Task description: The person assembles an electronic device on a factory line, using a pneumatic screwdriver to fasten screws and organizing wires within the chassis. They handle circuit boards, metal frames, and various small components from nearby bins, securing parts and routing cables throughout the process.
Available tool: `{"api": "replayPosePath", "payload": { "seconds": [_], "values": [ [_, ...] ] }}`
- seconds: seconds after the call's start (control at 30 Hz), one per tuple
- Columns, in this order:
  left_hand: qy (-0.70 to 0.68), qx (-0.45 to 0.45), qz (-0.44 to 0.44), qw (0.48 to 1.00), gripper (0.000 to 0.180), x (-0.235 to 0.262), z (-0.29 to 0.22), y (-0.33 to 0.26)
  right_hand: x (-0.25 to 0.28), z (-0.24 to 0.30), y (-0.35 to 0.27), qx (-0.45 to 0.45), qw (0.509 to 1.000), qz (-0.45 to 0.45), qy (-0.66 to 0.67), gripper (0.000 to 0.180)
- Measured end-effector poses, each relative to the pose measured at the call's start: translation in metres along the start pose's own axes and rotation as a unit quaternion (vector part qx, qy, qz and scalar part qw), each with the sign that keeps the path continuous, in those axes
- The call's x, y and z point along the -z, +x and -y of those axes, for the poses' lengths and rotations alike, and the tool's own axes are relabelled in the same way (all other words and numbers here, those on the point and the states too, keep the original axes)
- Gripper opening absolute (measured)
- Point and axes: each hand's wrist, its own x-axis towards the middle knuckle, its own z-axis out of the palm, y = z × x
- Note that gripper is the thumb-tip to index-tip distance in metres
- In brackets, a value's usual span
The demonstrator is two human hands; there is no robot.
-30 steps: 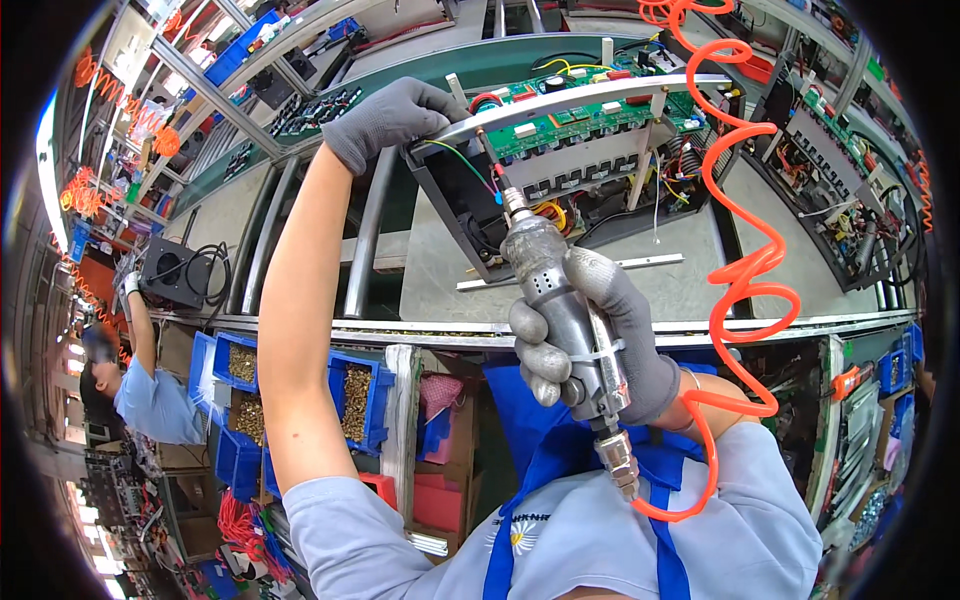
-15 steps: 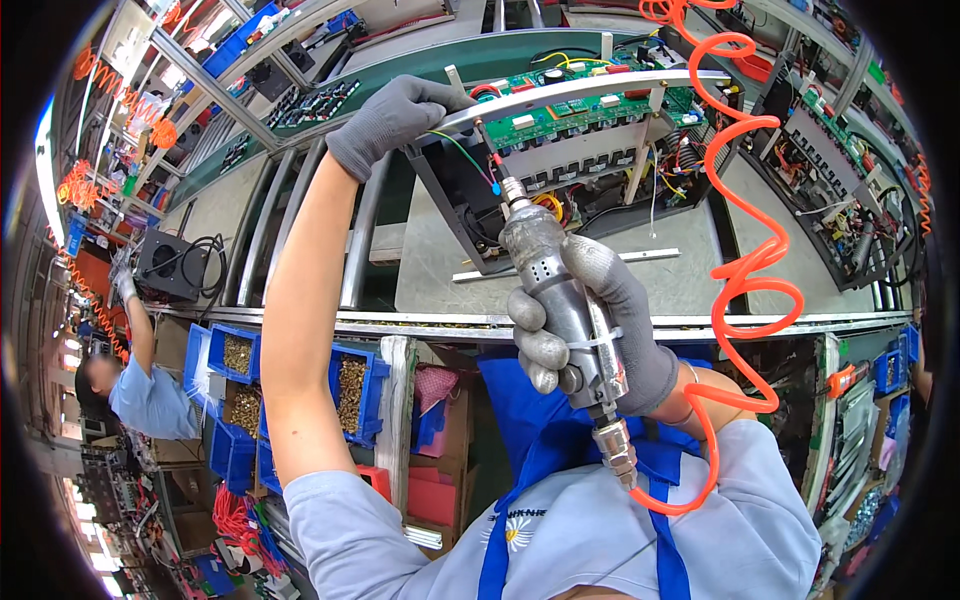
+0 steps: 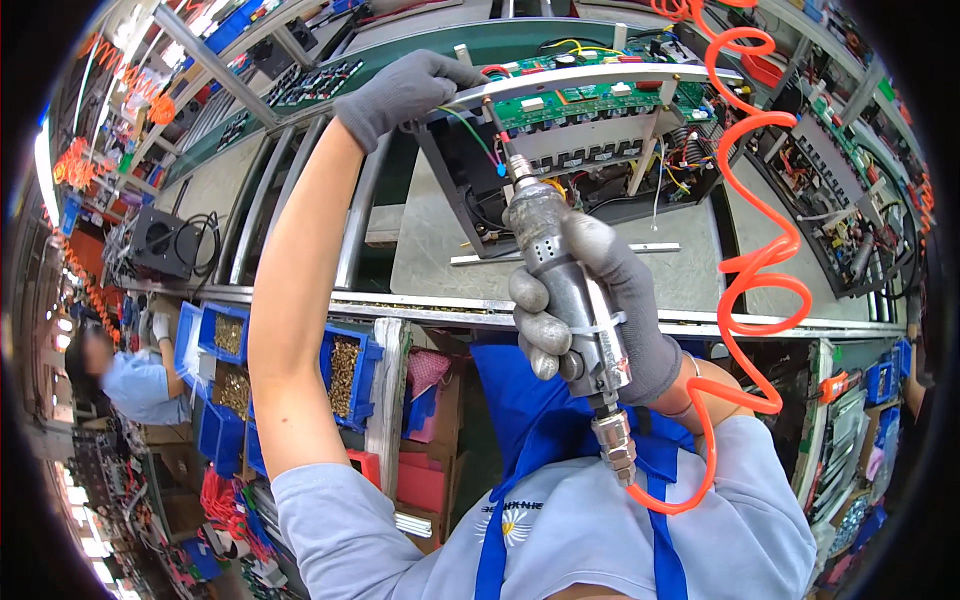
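Note:
My gloved right hand point(image 3: 635, 320) is wrapped around a silver air screwdriver point(image 3: 560, 262). Its thin bit points up and away, with the tip at the left part of a long metal bar point(image 3: 590, 76). At the bar's left end my gloved left hand point(image 3: 400, 98) grips it, fingers curled over the edge. The bar runs across the front of an open dark chassis point(image 3: 450, 190) holding a green circuit board point(image 3: 560, 105) and loose wires. A green wire with a blue terminal point(image 3: 501, 170) hangs beside the bit.
A coiled orange air hose point(image 3: 765, 250) loops down on the right to the screwdriver. A loose metal strip point(image 3: 570, 254) lies before the chassis. Blue bins point(image 3: 350, 375) of brass-coloured fasteners sit below left. Another open chassis point(image 3: 850, 200) stands right; a co-worker point(image 3: 140, 380) is far left.
The chassis, bar and left hand sit slightly higher in the picture. The screwdriver's bit stays at the bar. At far left, the co-worker's hand has come away from a black box.

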Motion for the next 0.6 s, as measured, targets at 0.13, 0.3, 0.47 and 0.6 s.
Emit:
{"api": "replayPosePath", "payload": {
  "seconds": [0.13, 0.3, 0.47, 0.6],
  "values": [
    [0.054, -0.1, -0.143, 0.983, 0.035, -0.021, 0.009, 0.003, 0.007, 0.001, 0.0, -0.033, 0.991, 0.092, 0.094, 0.055],
    [0.13, -0.007, -0.353, 0.926, 0.026, -0.051, -0.034, -0.027, -0.014, 0.001, -0.013, 0.024, 0.996, 0.088, 0.014, 0.066],
    [0.116, 0.085, -0.447, 0.883, 0.049, -0.034, 0.011, -0.155, -0.001, 0.012, -0.006, 0.007, 0.993, 0.113, 0.038, 0.073],
    [0.201, 0.506, -0.145, 0.826, 0.052, -0.057, 0.039, -0.358, 0.006, 0.013, -0.002, -0.022, 0.989, 0.138, 0.042, 0.075]
  ]
}}
